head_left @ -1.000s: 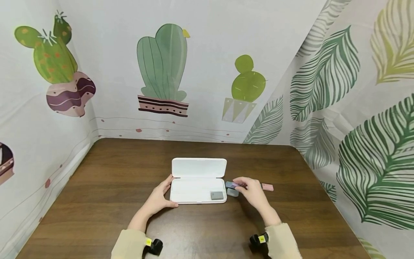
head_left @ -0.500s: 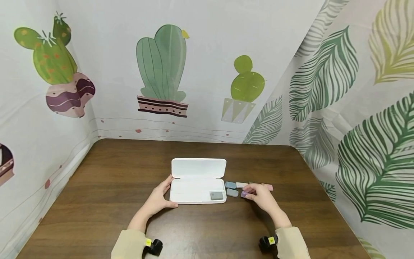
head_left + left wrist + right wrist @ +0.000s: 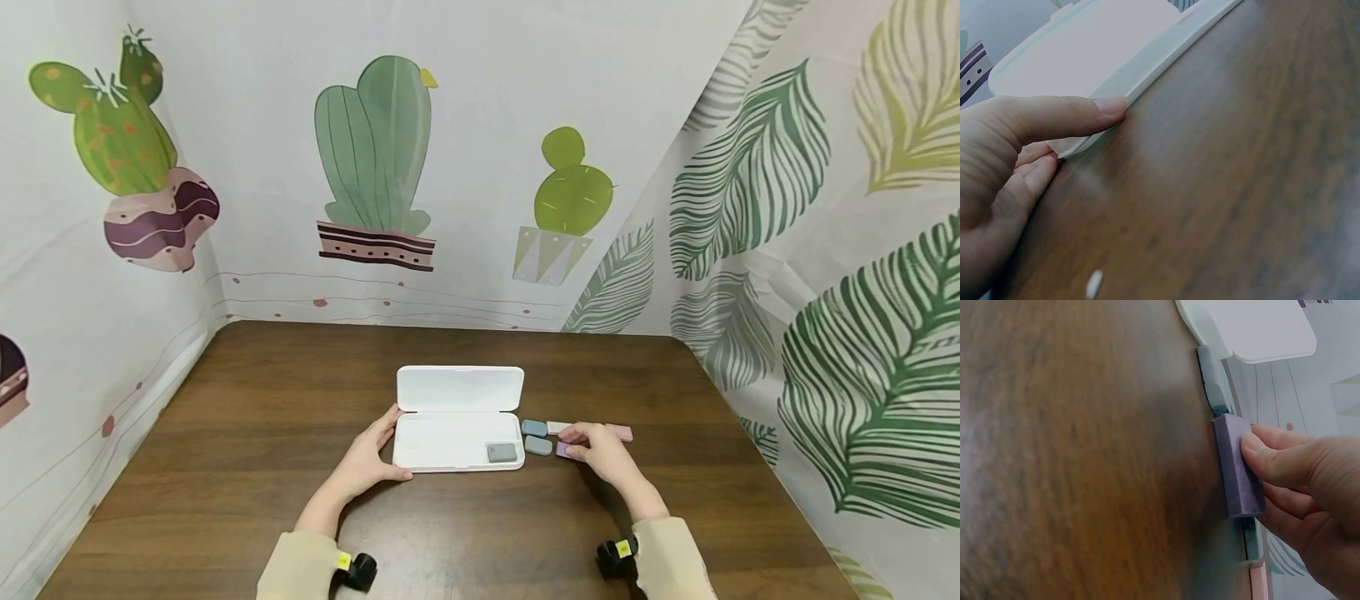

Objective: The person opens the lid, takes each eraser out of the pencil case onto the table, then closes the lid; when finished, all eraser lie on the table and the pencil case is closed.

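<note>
An open white pencil case [image 3: 450, 442] lies on the table with its lid [image 3: 461, 389] raised at the back. Its left end is held by my left hand [image 3: 362, 465], thumb [image 3: 1110, 106] along the front edge and fingers round the side. One grey eraser [image 3: 502, 452] lies inside at the right. My right hand [image 3: 603, 457] pinches a purple eraser [image 3: 1240, 465] between thumb and fingers, low by the table; whether it touches the wood I cannot tell. Left of it, outside the case, sit a blue eraser [image 3: 534, 428] and a grey-blue eraser [image 3: 538, 446].
A pale pink eraser [image 3: 556, 427] and a pink eraser [image 3: 621, 432] lie in the back row, partly behind my right hand. The brown wooden table [image 3: 300, 367] meets a printed cloth [image 3: 480, 167] at the back and sides.
My right hand has carried the purple eraser from beside the blue eraser rightward and toward me, then slightly left beside the grey-blue one. My left hand and the case stay put.
</note>
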`<action>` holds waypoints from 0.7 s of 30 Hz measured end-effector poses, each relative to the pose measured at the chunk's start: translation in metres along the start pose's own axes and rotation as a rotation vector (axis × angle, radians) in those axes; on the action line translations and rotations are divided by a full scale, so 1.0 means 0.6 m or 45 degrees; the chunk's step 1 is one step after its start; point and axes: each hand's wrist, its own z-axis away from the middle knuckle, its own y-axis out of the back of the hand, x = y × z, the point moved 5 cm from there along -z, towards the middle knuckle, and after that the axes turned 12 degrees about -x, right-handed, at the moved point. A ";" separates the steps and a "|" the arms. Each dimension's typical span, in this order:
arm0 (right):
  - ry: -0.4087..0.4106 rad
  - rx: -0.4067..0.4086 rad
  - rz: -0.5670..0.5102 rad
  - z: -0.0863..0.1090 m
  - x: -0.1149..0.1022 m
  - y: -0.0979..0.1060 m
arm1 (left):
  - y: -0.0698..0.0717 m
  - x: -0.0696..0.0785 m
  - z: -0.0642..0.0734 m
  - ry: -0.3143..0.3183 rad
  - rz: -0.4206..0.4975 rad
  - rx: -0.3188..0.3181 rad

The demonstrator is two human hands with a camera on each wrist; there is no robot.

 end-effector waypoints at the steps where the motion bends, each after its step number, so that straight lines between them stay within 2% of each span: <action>1: -0.008 0.005 -0.002 -0.001 0.001 0.000 | 0.000 0.001 0.000 0.001 -0.001 0.000; 21: -0.025 0.062 -0.004 -0.007 0.000 -0.004 | 0.001 0.002 0.002 0.030 -0.020 -0.004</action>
